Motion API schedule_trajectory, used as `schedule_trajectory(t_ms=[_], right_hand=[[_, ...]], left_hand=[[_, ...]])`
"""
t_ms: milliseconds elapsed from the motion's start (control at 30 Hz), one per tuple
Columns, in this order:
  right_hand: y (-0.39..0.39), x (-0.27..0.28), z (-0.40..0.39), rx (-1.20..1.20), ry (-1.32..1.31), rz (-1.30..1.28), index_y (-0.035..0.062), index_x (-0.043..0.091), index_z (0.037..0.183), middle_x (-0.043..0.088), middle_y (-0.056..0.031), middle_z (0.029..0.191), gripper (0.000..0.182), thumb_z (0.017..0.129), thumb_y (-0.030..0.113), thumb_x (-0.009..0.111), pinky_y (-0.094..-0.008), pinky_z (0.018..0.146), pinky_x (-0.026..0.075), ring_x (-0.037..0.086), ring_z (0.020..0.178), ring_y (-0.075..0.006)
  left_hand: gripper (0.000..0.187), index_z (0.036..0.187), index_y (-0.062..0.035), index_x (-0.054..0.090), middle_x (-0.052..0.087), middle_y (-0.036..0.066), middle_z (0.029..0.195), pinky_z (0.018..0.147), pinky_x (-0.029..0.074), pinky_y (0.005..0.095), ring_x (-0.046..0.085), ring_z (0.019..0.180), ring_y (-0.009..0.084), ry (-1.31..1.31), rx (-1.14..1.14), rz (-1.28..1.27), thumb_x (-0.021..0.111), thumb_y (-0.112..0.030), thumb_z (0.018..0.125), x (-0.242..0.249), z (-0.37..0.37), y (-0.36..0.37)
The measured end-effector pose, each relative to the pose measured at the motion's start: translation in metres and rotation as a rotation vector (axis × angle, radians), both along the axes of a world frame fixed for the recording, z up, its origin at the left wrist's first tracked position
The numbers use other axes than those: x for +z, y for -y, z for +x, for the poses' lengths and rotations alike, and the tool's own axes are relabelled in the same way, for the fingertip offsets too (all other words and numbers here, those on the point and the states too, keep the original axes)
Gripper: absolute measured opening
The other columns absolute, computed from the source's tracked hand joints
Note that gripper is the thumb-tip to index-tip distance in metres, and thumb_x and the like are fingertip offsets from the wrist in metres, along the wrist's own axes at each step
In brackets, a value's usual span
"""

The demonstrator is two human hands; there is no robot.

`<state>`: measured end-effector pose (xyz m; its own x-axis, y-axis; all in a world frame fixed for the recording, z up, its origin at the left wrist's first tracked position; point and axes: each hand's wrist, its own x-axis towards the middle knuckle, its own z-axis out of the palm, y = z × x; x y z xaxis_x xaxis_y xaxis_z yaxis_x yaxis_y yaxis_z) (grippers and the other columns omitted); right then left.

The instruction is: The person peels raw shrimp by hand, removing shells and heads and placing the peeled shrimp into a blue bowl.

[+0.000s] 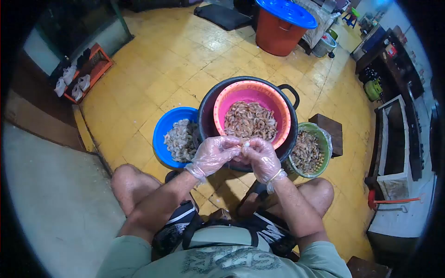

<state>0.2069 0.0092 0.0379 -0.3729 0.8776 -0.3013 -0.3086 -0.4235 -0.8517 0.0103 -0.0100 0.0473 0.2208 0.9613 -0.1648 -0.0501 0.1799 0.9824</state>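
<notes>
My left hand (214, 154) and my right hand (261, 160), both in clear plastic gloves, meet in front of me with fingertips pinched together. Between them is a small shrimp (245, 144), pale and mostly hidden by the fingers. Just beyond the hands sits a pink basin (284, 109) of brownish unpeeled shrimp (250, 119), set in a large black tub (206, 99). To the left, a blue basin (160, 132) holds pale grey peeled shrimp (181, 140). A green basket (326, 139) lined with plastic, on the right, contains brownish shells (306, 150).
A dark wooden block (330, 132) stands behind the green basket. Farther back on the yellow tiled floor (171, 60) is a red bucket (280, 37) with a blue lid. An orange shoe rack (99, 69) stands at left, a white stove-side cabinet (394, 143) at right.
</notes>
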Motion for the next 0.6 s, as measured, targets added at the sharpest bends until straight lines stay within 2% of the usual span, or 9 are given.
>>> schedule_trajectory(t_ms=[100,133,200,233,300,333,433,533,600], right_hand=[[0.001,-0.008,0.002,0.06,0.075,0.025,0.0028,0.068,0.101,0.067,-0.0015,0.088,0.011,0.091,0.007,0.072,-0.0265,0.068,0.051,0.061,0.076,-0.0097],[0.0,-0.013,0.003,0.103,0.229,0.178,0.0021,0.069,0.1,0.067,-0.0018,0.088,0.011,0.091,0.008,0.072,-0.0273,0.068,0.051,0.061,0.076,-0.0096],[0.0,-0.013,0.001,0.151,0.435,0.506,-0.0003,0.072,0.097,0.067,-0.0027,0.083,0.017,0.091,0.015,0.073,-0.0293,0.068,0.051,0.06,0.072,-0.0092],[0.0,-0.009,0.0,0.15,0.434,0.508,-0.0003,0.072,0.097,0.067,-0.0027,0.083,0.017,0.091,0.015,0.073,-0.0293,0.068,0.051,0.06,0.072,-0.0092],[0.0,0.002,-0.001,0.227,0.738,0.569,-0.001,0.072,0.094,0.067,-0.0034,0.076,0.019,0.09,0.017,0.073,-0.03,0.065,0.05,0.059,0.068,-0.0084],[-0.003,-0.007,0.0,0.285,0.659,0.45,-0.002,0.067,0.102,0.068,-0.0004,0.089,0.018,0.094,0.014,0.073,-0.0241,0.069,0.052,0.061,0.077,-0.0054],[-0.003,-0.015,-0.003,0.255,0.618,0.485,-0.0014,0.069,0.097,0.066,-0.0026,0.076,0.018,0.091,0.016,0.071,-0.029,0.063,0.049,0.058,0.067,-0.0079],[-0.002,-0.023,-0.007,0.174,0.423,0.359,-0.0005,0.066,0.101,0.066,-0.0018,0.082,0.017,0.092,0.013,0.071,-0.0259,0.064,0.05,0.059,0.069,-0.0073],[-0.003,-0.019,-0.007,0.132,0.294,0.246,-0.0001,0.065,0.102,0.066,-0.0018,0.085,0.017,0.092,0.012,0.072,-0.0248,0.064,0.05,0.059,0.071,-0.007]], left_hand=[[0.023,0.111,0.0005,0.073,0.076,0.009,0.098,0.079,0.057,0.0301,0.07,0.087,0.0123,-0.16,0.022,0.077,0.073,-0.012,0.092,-0.012,-0.002,0.001],[0.023,0.111,0.0005,0.073,0.076,0.009,0.098,0.079,0.057,0.0301,0.07,0.087,0.0123,-0.16,0.021,0.078,0.073,-0.012,0.092,-0.012,-0.004,0.001],[0.016,0.104,-0.0004,0.074,0.075,0.008,0.1,0.082,0.057,0.0282,0.069,0.091,0.0109,-0.46,-0.002,0.223,0.073,-0.009,0.091,-0.009,-0.008,0.001],[0.016,0.104,-0.0004,0.074,0.075,0.008,0.1,0.082,0.057,0.0282,0.069,0.091,0.0109,-0.461,-0.002,0.225,0.073,-0.009,0.091,-0.006,-0.008,0.002],[0.012,0.099,-0.0008,0.075,0.076,0.008,0.099,0.081,0.057,0.0278,0.069,0.089,0.0095,-0.44,0.008,0.216,0.073,-0.008,0.09,-0.002,-0.006,0.005],[0.015,0.104,-0.0001,0.073,0.075,0.009,0.101,0.083,0.056,0.0282,0.069,0.093,0.0107,-0.411,-0.004,0.197,0.072,-0.007,0.091,-0.009,-0.006,0.004],[0.02,0.111,0.0006,0.07,0.073,0.008,0.105,0.086,0.056,0.0288,0.068,0.097,0.012,-0.19,-0.008,0.188,0.071,-0.005,0.092,-0.016,-0.008,0.003],[0.026,0.119,0.0022,0.068,0.074,0.008,0.104,0.084,0.057,0.03,0.069,0.092,0.0129,0.059,0.131,0.132,0.068,-0.006,0.094,-0.028,0.002,0.004],[0.026,0.119,0.0019,0.068,0.073,0.007,0.105,0.083,0.057,0.0292,0.068,0.093,0.0121,-0.03,0.117,0.153,0.068,-0.007,0.095,-0.029,0.003,0.003]])
